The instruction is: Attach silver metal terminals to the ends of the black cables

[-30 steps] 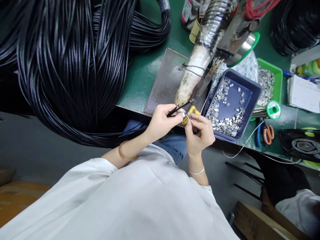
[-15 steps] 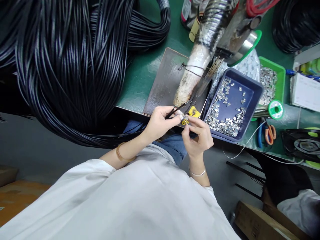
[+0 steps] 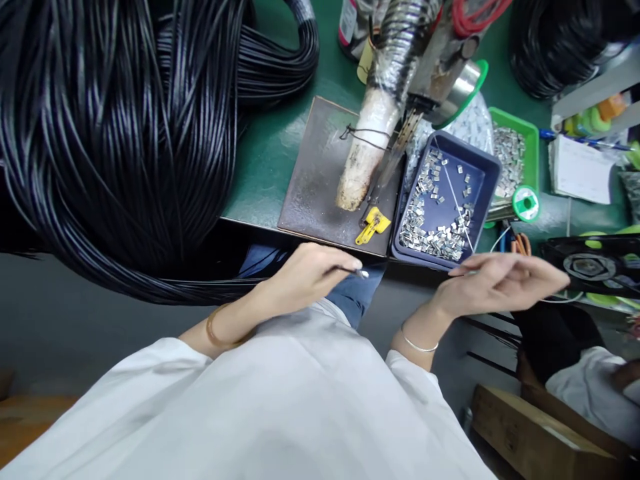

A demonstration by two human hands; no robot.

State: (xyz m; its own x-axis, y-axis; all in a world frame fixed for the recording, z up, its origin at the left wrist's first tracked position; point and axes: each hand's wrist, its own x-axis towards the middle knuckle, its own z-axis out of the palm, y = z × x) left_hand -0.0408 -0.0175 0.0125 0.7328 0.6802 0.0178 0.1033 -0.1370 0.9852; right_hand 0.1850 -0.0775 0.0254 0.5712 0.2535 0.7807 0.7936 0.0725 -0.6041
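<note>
Ideally, pinch the black cable [image 3: 349, 270] close to its tip [image 3: 363, 274], as the left hand [image 3: 310, 275] does near the bench [image 3: 260, 183]; whether the half-curled right hand [image 3: 493, 285] holds anything, I cannot tell.

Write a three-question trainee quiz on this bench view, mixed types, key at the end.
1. Multiple choice: what does the left hand hold?
a) the notepad
b) a thin dark piece with a pale tip
c) the red coil

2. True or false: the yellow piece lies on the dark board.

3. Fill in: small metal pieces lie in the blue bin and in the ____ tray beyond it.

Key: 1 b; 2 true; 3 green.
</note>
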